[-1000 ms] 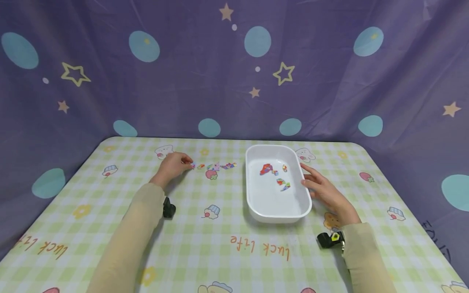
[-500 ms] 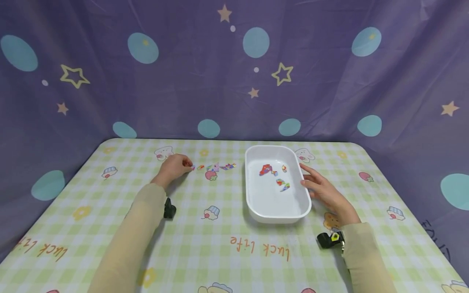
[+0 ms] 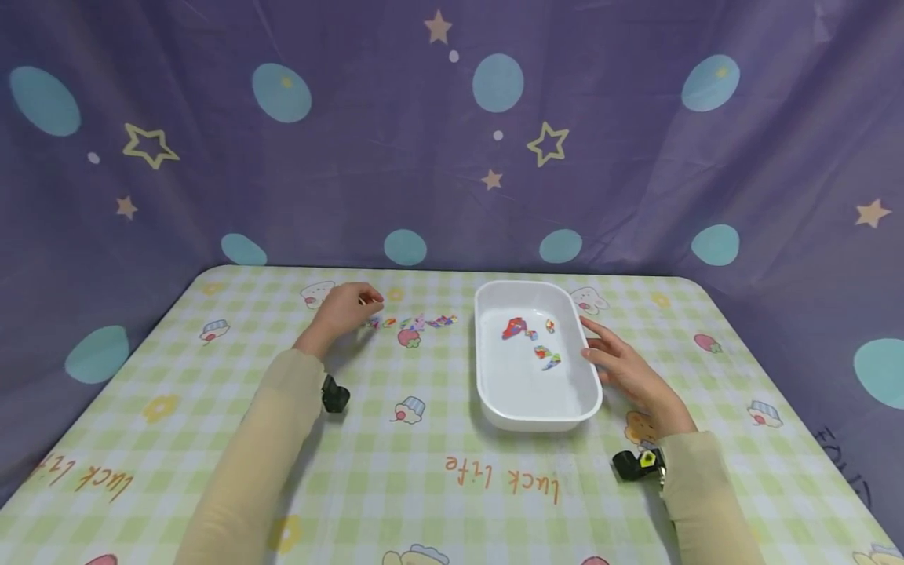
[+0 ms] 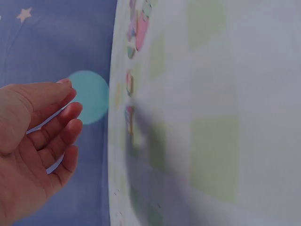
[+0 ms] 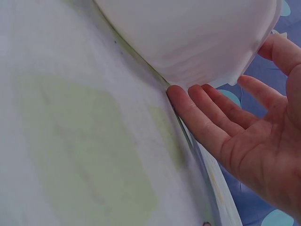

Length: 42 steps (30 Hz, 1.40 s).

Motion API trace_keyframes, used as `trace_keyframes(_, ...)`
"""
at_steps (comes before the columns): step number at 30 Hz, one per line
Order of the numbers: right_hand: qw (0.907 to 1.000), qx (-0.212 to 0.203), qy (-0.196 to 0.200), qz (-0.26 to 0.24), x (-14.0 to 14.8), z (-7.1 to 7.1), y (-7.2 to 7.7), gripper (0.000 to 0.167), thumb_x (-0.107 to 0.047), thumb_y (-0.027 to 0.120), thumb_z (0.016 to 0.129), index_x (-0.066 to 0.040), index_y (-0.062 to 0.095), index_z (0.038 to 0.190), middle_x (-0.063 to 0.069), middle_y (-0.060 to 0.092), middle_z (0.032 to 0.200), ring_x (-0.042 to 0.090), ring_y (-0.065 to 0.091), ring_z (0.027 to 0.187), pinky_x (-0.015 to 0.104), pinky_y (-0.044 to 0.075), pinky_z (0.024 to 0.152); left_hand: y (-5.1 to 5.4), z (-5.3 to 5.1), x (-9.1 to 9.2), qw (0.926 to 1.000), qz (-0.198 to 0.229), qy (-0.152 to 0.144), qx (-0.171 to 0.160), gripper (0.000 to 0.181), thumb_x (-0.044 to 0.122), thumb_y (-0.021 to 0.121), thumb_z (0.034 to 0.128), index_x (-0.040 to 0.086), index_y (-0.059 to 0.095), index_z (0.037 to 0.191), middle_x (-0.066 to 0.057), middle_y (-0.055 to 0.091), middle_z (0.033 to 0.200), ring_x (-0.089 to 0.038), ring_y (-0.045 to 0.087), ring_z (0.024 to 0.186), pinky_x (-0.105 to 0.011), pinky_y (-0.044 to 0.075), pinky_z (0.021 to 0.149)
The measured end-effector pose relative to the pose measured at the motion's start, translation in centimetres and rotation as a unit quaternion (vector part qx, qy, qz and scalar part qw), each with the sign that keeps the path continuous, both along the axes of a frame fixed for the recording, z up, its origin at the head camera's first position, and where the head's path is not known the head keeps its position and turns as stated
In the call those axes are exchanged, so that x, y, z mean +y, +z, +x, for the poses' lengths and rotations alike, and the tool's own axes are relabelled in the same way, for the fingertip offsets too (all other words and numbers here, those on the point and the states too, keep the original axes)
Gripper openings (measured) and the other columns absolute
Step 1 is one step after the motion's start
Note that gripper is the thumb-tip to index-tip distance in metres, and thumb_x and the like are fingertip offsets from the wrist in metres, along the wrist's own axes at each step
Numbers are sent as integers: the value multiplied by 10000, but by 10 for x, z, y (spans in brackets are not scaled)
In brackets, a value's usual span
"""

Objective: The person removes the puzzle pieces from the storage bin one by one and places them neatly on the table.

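Observation:
My left hand (image 3: pixel 346 308) hovers just above the left end of a row of small, flat, irregular multicoloured pieces. Its fingers are loosely bent, and in the left wrist view nothing lies between them. Below it is the leftmost piece (image 3: pixel 373 322), with an orange-red piece (image 3: pixel 389 322) beside it. Farther right in the row are a pinkish piece (image 3: pixel 417 322) and a long blue-red piece (image 3: pixel 443 321). My right hand (image 3: pixel 632 377) rests its extended fingers against the right side of a white plastic tub (image 3: pixel 540 417); the right wrist view shows fingertips at its outer wall.
Inside the tub lie several more pieces, among them a large red-purple piece (image 3: pixel 514 328) and a green-blue piece (image 3: pixel 551 362). A checked tablecloth (image 3: pixel 438 518) with printed pictures covers the table. Behind it hangs a purple curtain (image 3: pixel 395 157).
My left hand has let go of the leftmost piece, which stays in the row, and has risen slightly up and to the right. The right hand and tub have stayed put.

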State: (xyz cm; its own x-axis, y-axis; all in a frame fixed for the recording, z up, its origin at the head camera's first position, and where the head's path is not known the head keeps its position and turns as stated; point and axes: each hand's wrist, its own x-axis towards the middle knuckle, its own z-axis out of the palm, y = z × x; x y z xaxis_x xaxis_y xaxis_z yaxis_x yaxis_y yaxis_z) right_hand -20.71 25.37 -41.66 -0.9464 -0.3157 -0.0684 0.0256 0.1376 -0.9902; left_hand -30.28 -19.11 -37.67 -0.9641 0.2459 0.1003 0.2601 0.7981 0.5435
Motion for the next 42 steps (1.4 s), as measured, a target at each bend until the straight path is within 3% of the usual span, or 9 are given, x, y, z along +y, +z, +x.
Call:
trace_keyframes(10, 10000, -61, -34, 21, 0, 2, 1, 637, -236, 484, 942, -216, 128, 1469, 245, 280, 1408, 93, 551, 1035, 346, 498, 818, 10, 5, 29, 9993, 52, -317, 195, 217, 234, 567, 890, 70, 656, 1001, -88, 611, 957, -219, 545, 827, -343, 440, 705)
trace_keyframes(17, 10000, -55, -46, -35, 0, 2, 0, 634, -221, 482, 944, -204, 129, 1469, 251, 284, 1401, 82, 563, 1015, 339, 505, 801, 20, 8, 60, 9980, 99, -574, 242, 195, 256, 583, 878, 102, 661, 970, -56, 604, 937, -193, 531, 801, -319, 433, 693)
trace_keyframes(25, 10000, -74, -40, -19, 1, 1, -1, 635, -236, 488, 941, -211, 135, 1468, 245, 290, 1397, 91, 553, 1028, 345, 498, 816, 22, 8, 96, 9944, 141, -1010, 260, 222, 253, 595, 869, 98, 650, 1018, -34, 620, 939, -167, 546, 818, -304, 447, 706)
trace_keyframes(32, 10000, -22, 13, -78, 2, 1, 0, 630, -224, 480, 944, -202, 131, 1469, 254, 285, 1395, 87, 558, 1028, 332, 503, 806, 25, 14, 135, 9906, 25, -1355, 193, 258, 218, 617, 853, 69, 623, 1064, -49, 597, 1024, -171, 559, 901, -292, 462, 769)
trace_keyframes(42, 10000, -46, -38, -35, 1, 1, 0, 639, -227, 491, 939, -197, 133, 1468, 249, 289, 1393, 83, 555, 1021, 332, 499, 814, 22, 15, 164, 9817, -108, -1851, 424, 290, 173, 633, 839, 30, 608, 1090, -81, 603, 1053, -198, 564, 941, -282, 447, 832)
